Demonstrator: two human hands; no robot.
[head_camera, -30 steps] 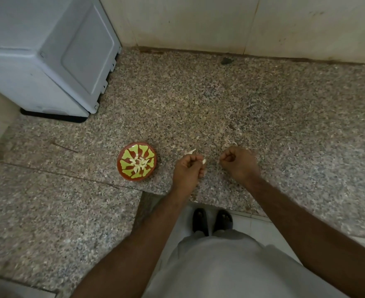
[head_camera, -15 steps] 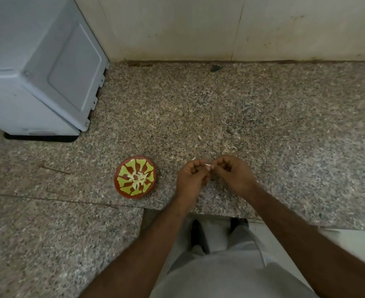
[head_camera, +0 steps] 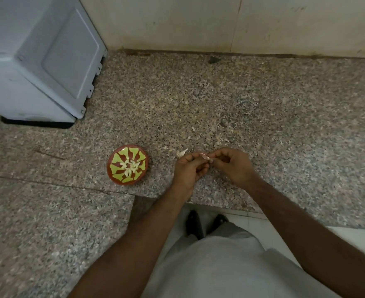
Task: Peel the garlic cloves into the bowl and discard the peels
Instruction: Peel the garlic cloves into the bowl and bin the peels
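Note:
A small red bowl [head_camera: 115, 177] with a yellow-green pattern sits on the granite counter, left of my hands, with several peeled garlic cloves [head_camera: 131, 166] lying in its middle. My left hand [head_camera: 189, 168] and my right hand [head_camera: 234, 165] meet fingertip to fingertip just above the counter's front edge. Together they pinch one small pale garlic clove [head_camera: 205, 157] between them. A scrap of white peel [head_camera: 181, 153] lies on the counter just beyond my left hand.
A grey-white appliance [head_camera: 37, 61] stands at the back left, close to the tiled wall [head_camera: 198, 22]. Small peel flakes [head_camera: 193, 129] are scattered on the speckled counter [head_camera: 285, 125]. The counter steps back near my feet [head_camera: 205, 224].
A second ago my hands were apart, the left holding the clove alone. They have come together and both now pinch the clove. The camera has shifted slightly.

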